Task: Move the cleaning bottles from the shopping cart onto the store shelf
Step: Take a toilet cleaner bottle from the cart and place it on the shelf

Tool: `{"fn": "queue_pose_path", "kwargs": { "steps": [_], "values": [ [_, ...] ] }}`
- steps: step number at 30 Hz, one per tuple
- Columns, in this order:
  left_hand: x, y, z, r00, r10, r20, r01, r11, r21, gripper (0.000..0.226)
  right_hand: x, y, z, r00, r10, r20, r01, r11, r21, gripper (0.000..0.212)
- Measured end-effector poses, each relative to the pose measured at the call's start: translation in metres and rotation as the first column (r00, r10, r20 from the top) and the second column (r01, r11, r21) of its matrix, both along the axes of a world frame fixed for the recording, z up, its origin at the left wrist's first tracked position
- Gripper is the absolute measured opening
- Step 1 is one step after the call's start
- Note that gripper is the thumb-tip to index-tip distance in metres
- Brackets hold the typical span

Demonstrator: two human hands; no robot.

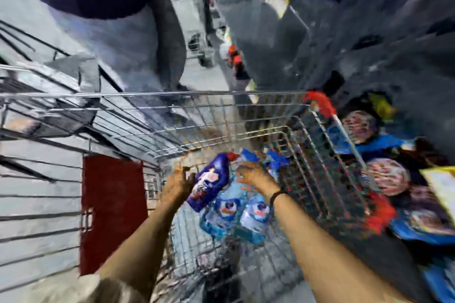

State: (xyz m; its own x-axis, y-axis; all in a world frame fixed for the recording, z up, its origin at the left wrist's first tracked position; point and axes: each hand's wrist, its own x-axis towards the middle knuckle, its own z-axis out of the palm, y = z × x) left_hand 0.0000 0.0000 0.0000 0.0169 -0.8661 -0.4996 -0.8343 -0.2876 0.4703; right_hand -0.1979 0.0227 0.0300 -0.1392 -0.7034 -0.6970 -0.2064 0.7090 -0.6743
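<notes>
Both my arms reach down into a wire shopping cart [172, 96]. My left hand [178, 183] is closed on the side of a dark blue cleaning bottle [209, 183] with a red cap, which lies tilted. My right hand [253, 176] rests over light blue bottles [236, 214] packed in the cart's bottom; the blur hides whether its fingers grip one. A store shelf [394, 174] with goods runs along the right of the cart.
Another person [118, 19] in dark top and grey trousers stands just beyond the cart's far end. A second wire cart with a red panel [110, 211] sits to the left. Round packs and blue bags [386, 179] fill the shelf at right.
</notes>
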Motion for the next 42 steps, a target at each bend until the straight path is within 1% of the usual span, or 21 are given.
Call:
{"fn": "queue_pose_path", "kwargs": {
  "steps": [1, 5, 8, 11, 13, 15, 18, 20, 21, 23, 24, 25, 27, 28, 29, 31, 33, 35, 37, 39, 42],
  "values": [
    [0.009, -0.003, -0.014, 1.0, -0.005, 0.026, 0.003, 0.998, 0.068, 0.042, 0.017, -0.008, -0.019, 0.999, 0.033, 0.017, -0.034, 0.998, 0.051, 0.033],
    [0.019, -0.01, -0.055, 0.995, -0.007, -0.099, 0.034, 0.962, 0.271, 0.046, 0.063, -0.03, -0.082, 1.0, -0.004, -0.022, 0.006, 0.995, 0.099, 0.053],
    [0.016, -0.014, -0.072, 0.987, -0.008, -0.159, 0.054, 0.957, 0.286, 0.037, 0.071, -0.039, -0.111, 0.996, -0.074, -0.039, 0.077, 0.994, 0.081, 0.068],
    [0.015, -0.014, -0.089, 0.977, 0.067, -0.201, 0.001, 0.947, 0.323, 0.044, 0.07, -0.041, -0.136, 0.993, -0.106, -0.059, 0.111, 0.99, 0.086, 0.087],
    [0.023, -0.013, -0.096, 0.968, 0.123, -0.22, -0.034, 0.929, 0.368, 0.046, 0.071, -0.042, -0.139, 0.992, -0.096, -0.076, 0.105, 0.986, 0.13, 0.087],
    [0.031, -0.014, -0.094, 0.961, 0.132, -0.242, -0.02, 0.91, 0.414, 0.044, 0.07, -0.043, -0.129, 0.997, -0.066, -0.049, 0.073, 0.983, 0.167, 0.076],
    [0.035, -0.013, -0.071, 0.94, 0.156, -0.304, 0.013, 0.873, 0.488, 0.041, 0.078, -0.034, -0.107, 0.992, -0.076, 0.104, 0.055, 0.98, 0.189, 0.091],
    [0.032, -0.009, -0.046, 0.919, 0.182, -0.35, 0.023, 0.861, 0.509, 0.028, 0.08, -0.024, -0.096, 0.985, -0.092, 0.143, 0.067, 0.983, 0.173, 0.092],
    [0.034, -0.005, -0.041, 0.905, 0.212, -0.369, 0.014, 0.852, 0.523, 0.024, 0.081, -0.02, -0.105, 0.979, -0.112, 0.17, 0.084, 0.983, 0.16, 0.1],
    [0.029, 0.006, -0.013, 0.868, 0.26, -0.423, -0.003, 0.855, 0.519, 0.024, 0.07, -0.01, -0.081, 0.954, -0.208, 0.216, 0.174, 0.97, 0.168, 0.12],
    [0.027, 0.014, 0.001, 0.832, 0.31, -0.46, -0.03, 0.853, 0.521, 0.02, 0.064, -0.004, -0.065, 0.925, -0.271, 0.266, 0.232, 0.958, 0.168, 0.11],
    [0.023, 0.025, 0.022, 0.805, 0.332, -0.492, -0.033, 0.852, 0.522, 0.017, 0.056, 0.007, -0.039, 0.897, -0.318, 0.307, 0.28, 0.946, 0.164, 0.083],
    [0.018, 0.041, 0.05, 0.774, 0.334, -0.539, -0.006, 0.854, 0.521, 0.038, 0.046, 0.025, 0.005, 0.847, -0.364, 0.388, 0.322, 0.931, 0.17, 0.029],
    [0.009, 0.053, 0.073, 0.752, 0.303, -0.586, 0.038, 0.867, 0.496, 0.055, 0.036, 0.04, 0.034, 0.832, -0.374, 0.409, 0.346, 0.927, 0.144, 0.018],
    [0.003, 0.061, 0.091, 0.733, 0.277, -0.621, 0.069, 0.878, 0.473, 0.066, 0.027, 0.051, 0.057, 0.827, -0.356, 0.434, 0.354, 0.931, 0.089, 0.017],
    [-0.012, 0.076, 0.124, 0.686, 0.21, -0.696, 0.116, 0.913, 0.39, 0.065, 0.01, 0.072, 0.101, 0.835, -0.33, 0.44, 0.38, 0.925, -0.027, 0.024],
    [-0.04, 0.091, 0.165, 0.641, 0.035, -0.766, 0.252, 0.934, 0.253, 0.065, -0.018, 0.106, 0.144, 0.839, -0.335, 0.429, 0.432, 0.889, -0.151, 0.027],
    [-0.078, 0.103, 0.203, 0.58, -0.155, -0.8, 0.391, 0.914, 0.107, 0.075, -0.052, 0.144, 0.182, 0.855, -0.368, 0.366, 0.483, 0.822, -0.301, 0.037],
    [-0.12, 0.109, 0.231, 0.513, -0.316, -0.798, 0.508, 0.861, -0.015, 0.067, -0.084, 0.181, 0.215, 0.852, -0.427, 0.304, 0.523, 0.736, -0.43, 0.053],
    [-0.174, 0.124, 0.263, 0.423, -0.496, -0.758, 0.609, 0.775, -0.167, 0.057, -0.12, 0.222, 0.251, 0.823, -0.511, 0.247, 0.553, 0.623, -0.554, 0.055],
    [-0.256, 0.135, 0.291, 0.271, -0.743, -0.612, 0.709, 0.584, -0.395, 0.081, -0.169, 0.268, 0.29, 0.779, -0.616, 0.118, 0.513, 0.518, -0.685, 0.052]
  ]
}}
